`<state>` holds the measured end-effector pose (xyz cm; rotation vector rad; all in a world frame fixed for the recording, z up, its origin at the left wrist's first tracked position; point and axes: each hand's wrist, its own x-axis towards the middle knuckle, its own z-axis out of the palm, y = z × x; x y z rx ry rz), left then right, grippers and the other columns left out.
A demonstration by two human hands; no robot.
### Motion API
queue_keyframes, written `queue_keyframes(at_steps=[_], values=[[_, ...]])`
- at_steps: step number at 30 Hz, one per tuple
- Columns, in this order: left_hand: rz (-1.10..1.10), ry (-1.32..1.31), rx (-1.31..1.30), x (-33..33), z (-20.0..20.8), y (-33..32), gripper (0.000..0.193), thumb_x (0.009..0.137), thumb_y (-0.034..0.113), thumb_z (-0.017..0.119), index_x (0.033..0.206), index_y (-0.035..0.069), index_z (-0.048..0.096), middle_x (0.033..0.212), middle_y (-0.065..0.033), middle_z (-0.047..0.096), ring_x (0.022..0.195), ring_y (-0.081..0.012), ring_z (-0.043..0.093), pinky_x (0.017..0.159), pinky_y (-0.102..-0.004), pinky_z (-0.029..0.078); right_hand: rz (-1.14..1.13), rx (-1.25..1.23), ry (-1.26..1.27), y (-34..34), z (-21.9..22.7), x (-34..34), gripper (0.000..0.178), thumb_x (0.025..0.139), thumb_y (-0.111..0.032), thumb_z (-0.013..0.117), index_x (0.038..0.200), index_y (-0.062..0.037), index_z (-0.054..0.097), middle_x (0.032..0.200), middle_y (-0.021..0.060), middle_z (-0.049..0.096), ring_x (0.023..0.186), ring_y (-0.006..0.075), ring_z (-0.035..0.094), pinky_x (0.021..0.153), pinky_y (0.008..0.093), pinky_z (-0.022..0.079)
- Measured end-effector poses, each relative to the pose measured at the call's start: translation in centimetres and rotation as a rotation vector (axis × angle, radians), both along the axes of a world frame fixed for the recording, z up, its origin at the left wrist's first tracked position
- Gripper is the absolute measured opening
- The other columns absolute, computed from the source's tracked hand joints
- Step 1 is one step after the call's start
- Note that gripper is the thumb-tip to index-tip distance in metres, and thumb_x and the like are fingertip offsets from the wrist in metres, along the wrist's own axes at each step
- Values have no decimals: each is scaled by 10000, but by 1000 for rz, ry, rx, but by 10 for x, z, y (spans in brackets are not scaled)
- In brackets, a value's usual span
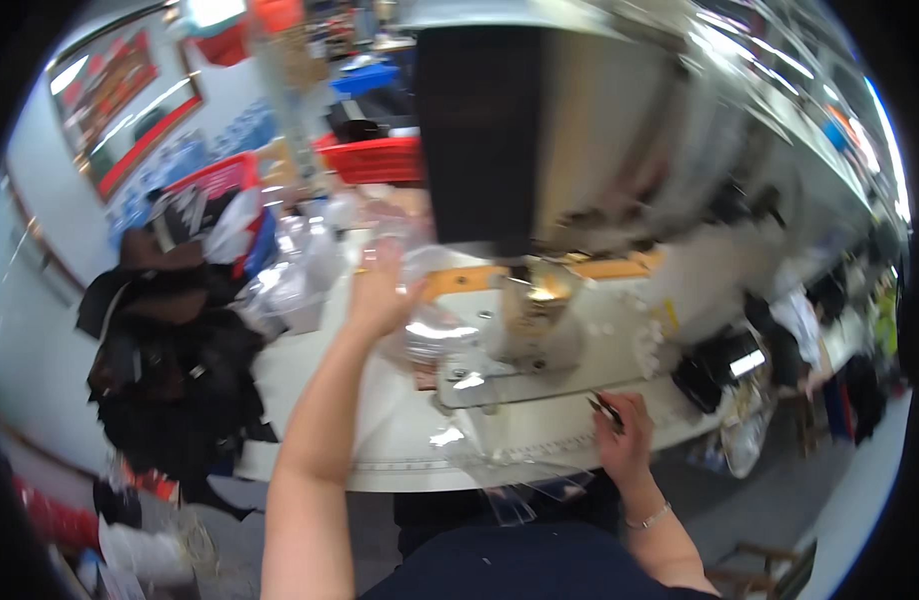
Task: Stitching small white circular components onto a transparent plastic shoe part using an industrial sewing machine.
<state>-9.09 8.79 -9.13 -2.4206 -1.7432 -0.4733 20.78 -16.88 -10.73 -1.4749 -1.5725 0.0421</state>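
Note:
A sewing machine stands in front of me, its large pale head (620, 130) smeared by motion and its metal bed (520, 385) set in the white table. My left hand (380, 292) reaches forward to the left of the needle area, fingers stretched out and thumb apart, against clear plastic (430, 335). Its fingertips are blurred among the shiny plastic. More clear plastic sheet (515, 480) hangs over the table's front edge near my lap. By the front right edge, my right hand (628, 437) is closed round a small dark pointed tool (607, 410), too blurred to name.
Black fabric pieces (180, 350) are heaped left of the table. Behind them are clear plastic bags (295, 260) and a red basket (375, 158). A black box-like object (715, 370) sits at the table's right end, beside more clutter. A white thread cone (145, 550) lies lower left.

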Motion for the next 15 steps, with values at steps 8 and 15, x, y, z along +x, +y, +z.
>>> queue_keyframes(at_steps=[8, 15], values=[[-151, -467, 290, 2, 11, -44, 413, 752, 166, 662, 1127, 33, 549, 1278, -181, 423, 1244, -377, 309, 995, -449, 281, -262, -173, -76, 41, -3, 69, 98, 751, -111, 623, 761, -29, 571, 680, 138, 558, 630, 303, 554, 571, 377, 437], [-406, -651, 58, 67, 7, -167, 249, 682, 63, 685, 924, 61, 627, 1065, -111, 556, 1063, -328, 478, 907, -403, 381, -84, -285, -236, 127, -8, 85, 129, 717, -112, 648, 801, -24, 608, 757, 134, 591, 744, 316, 580, 718, 386, 468]])
